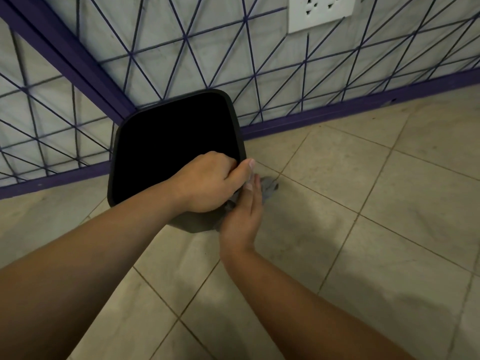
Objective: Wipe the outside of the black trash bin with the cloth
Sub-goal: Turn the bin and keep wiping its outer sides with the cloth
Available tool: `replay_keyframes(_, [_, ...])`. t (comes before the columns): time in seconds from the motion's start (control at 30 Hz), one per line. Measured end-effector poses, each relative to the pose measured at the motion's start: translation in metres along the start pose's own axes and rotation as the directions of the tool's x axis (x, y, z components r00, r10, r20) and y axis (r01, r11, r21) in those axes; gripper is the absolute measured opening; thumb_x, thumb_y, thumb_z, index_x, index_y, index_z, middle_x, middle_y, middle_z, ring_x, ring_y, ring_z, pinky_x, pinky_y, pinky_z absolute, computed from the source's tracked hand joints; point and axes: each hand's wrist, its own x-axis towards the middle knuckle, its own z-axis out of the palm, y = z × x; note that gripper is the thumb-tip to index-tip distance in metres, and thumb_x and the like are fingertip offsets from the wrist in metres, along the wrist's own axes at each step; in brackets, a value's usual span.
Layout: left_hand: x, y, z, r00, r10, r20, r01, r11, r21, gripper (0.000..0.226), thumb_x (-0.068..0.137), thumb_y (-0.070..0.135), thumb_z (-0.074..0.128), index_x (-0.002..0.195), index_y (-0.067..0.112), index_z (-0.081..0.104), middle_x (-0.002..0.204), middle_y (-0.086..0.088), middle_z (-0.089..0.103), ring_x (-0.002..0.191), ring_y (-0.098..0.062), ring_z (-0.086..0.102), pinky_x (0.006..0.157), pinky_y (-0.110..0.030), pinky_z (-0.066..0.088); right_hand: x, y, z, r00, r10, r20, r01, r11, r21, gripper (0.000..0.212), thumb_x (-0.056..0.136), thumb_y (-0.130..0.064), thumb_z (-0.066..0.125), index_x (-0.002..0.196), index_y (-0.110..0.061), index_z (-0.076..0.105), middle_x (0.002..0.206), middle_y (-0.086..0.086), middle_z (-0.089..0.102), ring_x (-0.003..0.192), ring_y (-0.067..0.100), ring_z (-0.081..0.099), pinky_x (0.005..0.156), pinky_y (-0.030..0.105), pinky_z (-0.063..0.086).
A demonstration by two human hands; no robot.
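The black trash bin point(176, 141) stands on the tiled floor in the corner, its dark open mouth facing up at me. My left hand point(207, 183) grips the bin's near right rim, fingers curled inside and thumb outside. My right hand point(242, 216) presses a grey cloth point(268, 189) flat against the bin's outer right side, just below the rim. Most of the cloth is hidden under that hand; one crumpled end sticks out to the right. The bin's lower outside wall is largely hidden by my arms.
Two grey walls with purple line patterns and purple skirting point(337, 113) meet right behind the bin. A white socket plate point(320, 11) sits high on the right wall. Beige floor tiles point(376, 203) spread to the right and toward me.
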Motion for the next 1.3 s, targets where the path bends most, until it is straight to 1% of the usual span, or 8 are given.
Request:
replay_keyframes(0.37, [-0.002, 0.000, -0.002, 1.000, -0.017, 0.010, 0.017, 1.000, -0.005, 0.064, 0.103, 0.056, 0.029, 0.063, 0.015, 0.059, 0.058, -0.003, 0.062, 0.056, -0.016, 0.060, 0.064, -0.046, 0.051, -0.011, 0.016, -0.003, 0.987, -0.158, 0.017, 0.159, 0.986, -0.050, 0.050, 0.113, -0.022, 0.031, 0.162, -0.015, 0.026, 0.170, -0.001, 0.027, 0.158, 0.010, 0.024, 0.130, 0.033, 0.027])
replay_keyframes(0.47, [-0.002, 0.001, -0.001, 1.000, -0.026, 0.004, 0.026, 1.000, 0.001, 0.065, 0.102, 0.057, 0.030, 0.065, 0.014, 0.061, 0.060, -0.003, 0.064, 0.057, -0.016, 0.061, 0.064, -0.045, 0.050, 0.008, 0.018, -0.012, 0.997, -0.079, -0.006, 0.078, 0.994, -0.081, 0.050, 0.113, -0.020, 0.030, 0.161, -0.011, 0.029, 0.168, 0.007, 0.033, 0.156, 0.019, 0.031, 0.128, 0.041, 0.031])
replay_keyframes(0.6, [-0.001, 0.000, -0.001, 1.000, -0.019, -0.001, 0.019, 1.000, 0.001, 0.063, 0.102, 0.057, 0.030, 0.064, 0.016, 0.059, 0.058, -0.001, 0.061, 0.055, -0.014, 0.059, 0.058, -0.040, 0.048, -0.005, 0.018, -0.011, 0.979, -0.192, 0.064, 0.199, 0.969, -0.144, 0.050, 0.112, -0.021, 0.031, 0.162, -0.013, 0.028, 0.168, -0.003, 0.030, 0.155, 0.007, 0.029, 0.122, 0.015, 0.032])
replay_keyframes(0.77, [-0.002, 0.000, 0.000, 1.000, 0.000, 0.000, 0.000, 1.000, -0.002, 0.063, 0.102, 0.057, 0.031, 0.064, 0.015, 0.059, 0.058, -0.004, 0.059, 0.053, -0.015, 0.056, 0.056, -0.039, 0.044, 0.012, 0.018, -0.016, 0.981, -0.180, 0.069, 0.189, 0.970, -0.154, 0.048, 0.113, -0.021, 0.030, 0.160, -0.010, 0.032, 0.167, 0.006, 0.036, 0.156, 0.017, 0.033, 0.127, 0.039, 0.032])
replay_keyframes(0.93, [0.000, -0.001, -0.002, 0.999, 0.038, 0.008, -0.038, 0.999, 0.003, 0.061, 0.103, 0.054, 0.031, 0.061, 0.017, 0.055, 0.055, -0.001, 0.054, 0.051, -0.016, 0.053, 0.052, -0.033, 0.039, -0.004, 0.038, -0.024, 0.954, -0.272, 0.123, 0.297, 0.901, -0.317, 0.052, 0.112, -0.024, 0.030, 0.162, -0.010, 0.026, 0.167, -0.008, 0.025, 0.149, -0.008, 0.022, 0.113, -0.001, 0.026])
replay_keyframes(1.07, [-0.003, -0.001, -0.002, 0.999, 0.036, 0.012, -0.037, 0.999, 0.028, 0.059, 0.101, 0.055, 0.035, 0.059, 0.017, 0.051, 0.053, 0.001, 0.047, 0.049, -0.016, 0.050, 0.051, -0.032, 0.035, 0.031, 0.044, -0.040, 0.998, -0.033, 0.056, 0.054, 0.906, -0.420, 0.045, 0.112, -0.017, 0.030, 0.155, -0.007, 0.040, 0.154, 0.016, 0.051, 0.144, 0.028, 0.048, 0.119, 0.042, 0.041])
replay_keyframes(1.17, [-0.002, 0.000, -0.004, 0.999, 0.031, 0.029, -0.032, 0.999, 0.031, 0.055, 0.097, 0.055, 0.039, 0.055, 0.020, 0.045, 0.049, 0.005, 0.039, 0.046, -0.012, 0.045, 0.045, -0.025, 0.029, 0.043, 0.037, -0.036, 1.000, 0.023, 0.007, -0.019, 0.934, -0.357, 0.039, 0.112, -0.016, 0.033, 0.141, -0.006, 0.057, 0.133, 0.018, 0.065, 0.127, 0.034, 0.060, 0.108, 0.044, 0.050])
replay_keyframes(1.3, [0.001, 0.001, -0.007, 0.998, 0.047, 0.048, -0.049, 0.998, 0.043, 0.052, 0.097, 0.049, 0.045, 0.053, 0.020, 0.040, 0.047, 0.007, 0.033, 0.043, -0.011, 0.041, 0.045, -0.028, 0.027, 0.022, 0.043, -0.037, 0.994, -0.086, 0.073, 0.106, 0.931, -0.349, 0.043, 0.110, -0.007, 0.032, 0.151, -0.003, 0.047, 0.150, 0.015, 0.055, 0.141, 0.027, 0.051, 0.119, 0.042, 0.042])
